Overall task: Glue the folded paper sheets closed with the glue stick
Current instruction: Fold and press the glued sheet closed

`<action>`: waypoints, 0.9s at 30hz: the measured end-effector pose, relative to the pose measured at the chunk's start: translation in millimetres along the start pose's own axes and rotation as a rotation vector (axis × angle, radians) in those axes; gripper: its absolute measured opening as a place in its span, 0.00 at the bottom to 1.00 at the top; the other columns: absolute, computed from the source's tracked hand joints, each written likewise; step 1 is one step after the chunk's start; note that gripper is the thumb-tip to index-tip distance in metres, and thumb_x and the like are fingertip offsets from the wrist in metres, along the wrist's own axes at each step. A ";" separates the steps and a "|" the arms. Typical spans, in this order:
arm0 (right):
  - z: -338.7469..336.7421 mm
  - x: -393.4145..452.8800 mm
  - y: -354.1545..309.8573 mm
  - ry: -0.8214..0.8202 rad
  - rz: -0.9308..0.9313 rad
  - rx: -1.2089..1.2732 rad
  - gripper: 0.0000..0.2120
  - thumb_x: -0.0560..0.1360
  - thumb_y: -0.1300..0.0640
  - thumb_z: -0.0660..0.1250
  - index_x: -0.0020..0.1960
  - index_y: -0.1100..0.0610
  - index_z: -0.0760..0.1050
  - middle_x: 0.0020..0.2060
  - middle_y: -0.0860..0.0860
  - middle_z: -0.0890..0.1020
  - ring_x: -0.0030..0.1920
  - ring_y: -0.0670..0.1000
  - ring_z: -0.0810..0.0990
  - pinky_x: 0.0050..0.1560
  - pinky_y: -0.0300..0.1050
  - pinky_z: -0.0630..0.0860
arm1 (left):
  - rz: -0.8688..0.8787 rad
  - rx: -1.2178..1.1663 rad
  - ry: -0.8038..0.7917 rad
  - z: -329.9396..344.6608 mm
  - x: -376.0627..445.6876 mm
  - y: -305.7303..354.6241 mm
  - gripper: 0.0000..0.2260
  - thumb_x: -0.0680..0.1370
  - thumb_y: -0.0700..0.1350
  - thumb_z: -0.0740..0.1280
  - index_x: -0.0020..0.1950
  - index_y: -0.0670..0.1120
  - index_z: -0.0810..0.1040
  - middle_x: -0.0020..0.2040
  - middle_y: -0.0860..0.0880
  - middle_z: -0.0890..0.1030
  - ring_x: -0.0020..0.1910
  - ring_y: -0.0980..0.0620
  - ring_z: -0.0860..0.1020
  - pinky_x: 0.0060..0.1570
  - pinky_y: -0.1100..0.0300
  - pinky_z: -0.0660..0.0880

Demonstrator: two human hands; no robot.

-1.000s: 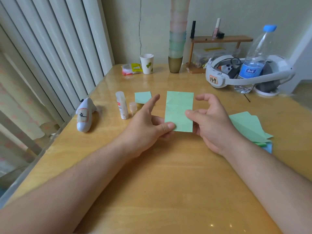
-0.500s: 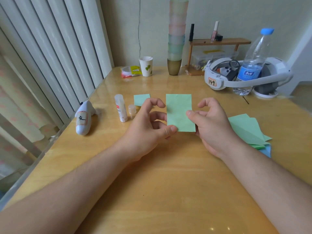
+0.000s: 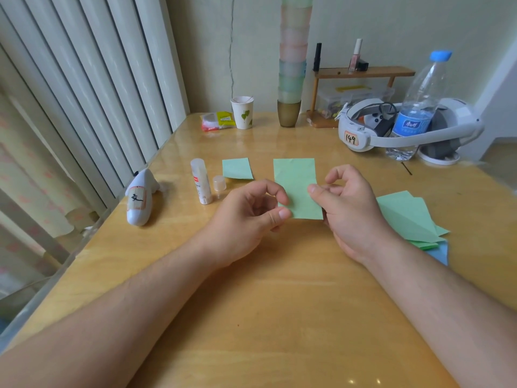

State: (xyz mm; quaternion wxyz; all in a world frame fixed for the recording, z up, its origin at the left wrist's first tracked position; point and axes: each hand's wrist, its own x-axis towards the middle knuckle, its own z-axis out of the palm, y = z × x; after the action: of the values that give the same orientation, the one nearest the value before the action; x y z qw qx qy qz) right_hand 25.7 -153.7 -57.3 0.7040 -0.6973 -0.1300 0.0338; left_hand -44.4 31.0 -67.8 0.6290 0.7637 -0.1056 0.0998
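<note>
A folded green paper sheet [image 3: 297,184] is held just above the wooden table [image 3: 268,303] at its middle. My left hand [image 3: 249,217] pinches its lower left edge between thumb and curled index finger. My right hand [image 3: 349,208] pinches its right edge with thumb and fingers. A white glue stick [image 3: 201,181] stands upright to the left, uncapped, with its clear cap [image 3: 219,183] beside it. A smaller folded green sheet [image 3: 237,168] lies behind the cap. A pile of green sheets [image 3: 405,217] lies to the right, over a blue one.
A white figurine [image 3: 140,197] lies near the table's left edge. At the back stand a paper cup [image 3: 242,112], a stack of cups [image 3: 291,79], a small wooden shelf [image 3: 363,72], a white headset [image 3: 391,130] and a water bottle [image 3: 416,107].
My left index finger has curled in from pointing outward to grip the sheet's left edge. The sheet has tilted slightly and both hands stay on it.
</note>
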 end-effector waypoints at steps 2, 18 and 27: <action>0.4 -0.1 0.7 -0.011 0.006 -0.014 0.08 0.74 0.51 0.72 0.45 0.43 0.73 0.49 0.70 0.81 0.42 0.58 0.77 0.43 0.56 0.71 | -0.001 0.008 0.018 -0.2 1.0 -1.6 0.04 0.79 0.41 0.73 0.49 0.48 0.80 0.39 0.45 0.79 0.39 0.45 0.78 0.46 0.46 0.77; -7.7 -2.4 -5.8 -0.127 0.050 0.263 0.15 0.77 0.73 0.69 0.60 0.58 0.79 0.50 0.57 0.88 0.52 0.54 0.87 0.55 0.52 0.84 | -0.017 0.184 -0.124 -4.1 -3.0 -2.8 0.08 0.78 0.36 0.73 0.45 0.49 0.82 0.36 0.46 0.80 0.35 0.53 0.75 0.40 0.59 0.73; -5.3 -0.3 -9.5 -0.044 0.125 0.427 0.23 0.77 0.71 0.70 0.68 0.54 0.74 0.53 0.62 0.86 0.53 0.59 0.87 0.50 0.55 0.85 | 0.006 0.155 -0.087 -4.7 -0.8 -2.5 0.08 0.80 0.39 0.72 0.46 0.52 0.82 0.42 0.43 0.83 0.40 0.45 0.78 0.45 0.45 0.78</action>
State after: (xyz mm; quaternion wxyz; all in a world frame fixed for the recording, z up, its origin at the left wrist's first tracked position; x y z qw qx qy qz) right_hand 25.4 -159.1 -47.8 0.8293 -0.5381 -0.0920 0.1194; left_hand -44.6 36.1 -69.5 0.5627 0.8133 -0.1268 0.0762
